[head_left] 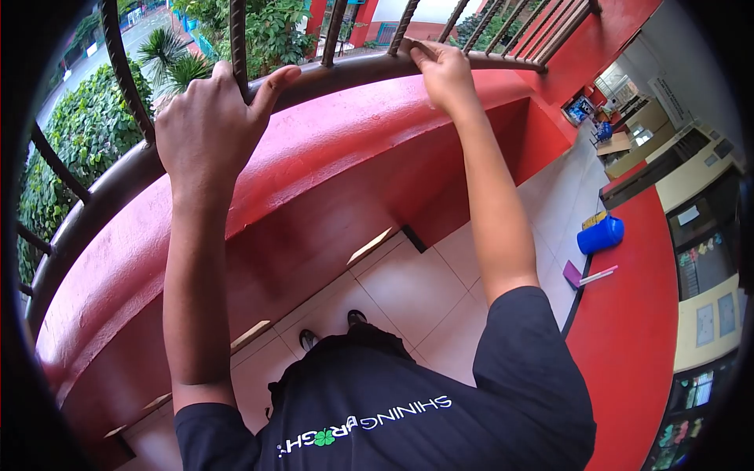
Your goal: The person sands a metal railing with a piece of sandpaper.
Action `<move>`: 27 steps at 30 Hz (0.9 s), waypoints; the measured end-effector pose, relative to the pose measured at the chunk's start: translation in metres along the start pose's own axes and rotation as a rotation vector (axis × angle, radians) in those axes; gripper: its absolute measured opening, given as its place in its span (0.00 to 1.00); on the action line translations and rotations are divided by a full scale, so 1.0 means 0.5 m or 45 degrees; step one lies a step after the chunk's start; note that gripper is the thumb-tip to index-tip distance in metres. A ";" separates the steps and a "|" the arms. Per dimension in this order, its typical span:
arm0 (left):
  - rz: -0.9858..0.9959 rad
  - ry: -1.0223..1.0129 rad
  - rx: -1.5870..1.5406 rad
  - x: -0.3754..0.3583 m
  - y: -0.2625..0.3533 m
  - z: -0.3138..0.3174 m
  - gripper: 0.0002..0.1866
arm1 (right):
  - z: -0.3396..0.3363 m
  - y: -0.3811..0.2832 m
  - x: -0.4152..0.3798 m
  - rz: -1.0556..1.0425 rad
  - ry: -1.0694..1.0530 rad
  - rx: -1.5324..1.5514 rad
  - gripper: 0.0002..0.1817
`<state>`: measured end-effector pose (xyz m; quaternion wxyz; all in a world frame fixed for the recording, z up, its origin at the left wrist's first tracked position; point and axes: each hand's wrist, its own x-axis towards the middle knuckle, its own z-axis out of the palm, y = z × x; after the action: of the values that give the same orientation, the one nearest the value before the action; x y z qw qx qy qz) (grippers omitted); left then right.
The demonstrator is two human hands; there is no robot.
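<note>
A dark metal rail point(330, 78) with twisted upright bars point(332, 33) runs along the top of a red-painted low wall point(330, 145). My left hand point(210, 122) is wrapped over the rail at the upper left, its thumb lying along the near side beside a bar. Farther right, my right hand point(441, 72) grips the same rail near another bar, its fingertips over the top. Both arms reach forward, and the undersides of both palms are hidden.
White floor tiles point(408, 298) lie below, with my shoes point(357, 317) near the wall. To the right are a blue bin point(601, 235), a purple dustpan point(572, 274) and a corridor with boxes. Green bushes point(94, 133) grow beyond the bars.
</note>
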<state>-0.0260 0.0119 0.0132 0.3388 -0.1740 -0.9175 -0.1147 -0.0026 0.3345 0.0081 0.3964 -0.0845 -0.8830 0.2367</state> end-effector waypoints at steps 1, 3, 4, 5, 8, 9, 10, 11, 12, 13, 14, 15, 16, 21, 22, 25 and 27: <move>-0.001 -0.019 0.006 0.000 0.002 -0.003 0.46 | -0.008 0.023 0.024 0.079 -0.023 -0.025 0.15; -0.001 -0.029 0.011 0.001 0.002 -0.008 0.46 | -0.014 0.004 0.023 0.221 -0.064 -0.137 0.16; -0.001 -0.021 0.002 0.002 0.002 -0.007 0.45 | -0.005 -0.004 0.008 0.217 -0.064 -0.137 0.16; 0.000 -0.012 -0.008 0.002 0.002 -0.004 0.45 | 0.004 -0.005 -0.007 0.078 -0.052 -0.003 0.16; 0.079 0.215 -0.011 0.004 -0.010 0.024 0.46 | -0.008 0.026 0.040 0.075 -0.093 -0.180 0.17; 0.090 0.247 -0.007 0.003 -0.010 0.025 0.45 | -0.012 0.026 0.052 0.132 -0.120 -0.241 0.18; 0.093 0.245 -0.006 0.001 -0.011 0.023 0.45 | -0.014 0.026 0.059 0.187 -0.147 -0.303 0.18; 0.093 0.219 -0.026 0.001 -0.012 0.021 0.45 | -0.008 0.019 0.044 0.183 -0.146 -0.306 0.18; 0.092 0.193 -0.045 0.003 -0.011 0.019 0.45 | 0.004 0.009 0.016 0.104 -0.139 -0.054 0.19; 0.085 0.197 -0.042 0.008 -0.009 0.013 0.45 | 0.012 -0.003 0.003 0.024 -0.134 0.200 0.19; 0.040 0.105 -0.036 0.008 -0.005 0.003 0.45 | 0.010 -0.002 0.014 0.020 -0.143 0.201 0.19; 0.007 0.000 -0.031 0.002 -0.002 -0.001 0.45 | -0.002 0.010 0.025 0.084 -0.100 -0.004 0.19; 0.011 -0.007 -0.032 -0.002 -0.004 0.005 0.45 | -0.015 0.019 0.038 0.141 -0.052 -0.213 0.18; 0.082 0.206 -0.046 0.005 -0.012 0.020 0.46 | -0.029 -0.024 -0.040 -0.083 -0.049 -0.228 0.17; 0.081 0.190 -0.053 0.004 -0.011 0.020 0.46 | -0.031 -0.039 -0.056 -0.083 -0.049 -0.228 0.17; 0.076 0.223 -0.033 0.003 -0.010 0.025 0.46 | -0.032 -0.078 -0.061 0.001 -0.122 -0.934 0.21; 0.089 0.205 -0.034 -0.003 -0.008 0.021 0.46 | -0.002 -0.060 -0.076 -0.070 -0.048 -0.965 0.22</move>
<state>-0.0329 0.0115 0.0040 0.4129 -0.2005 -0.8791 -0.1287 0.0247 0.2960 -0.0021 0.3269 -0.1971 -0.9169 -0.1161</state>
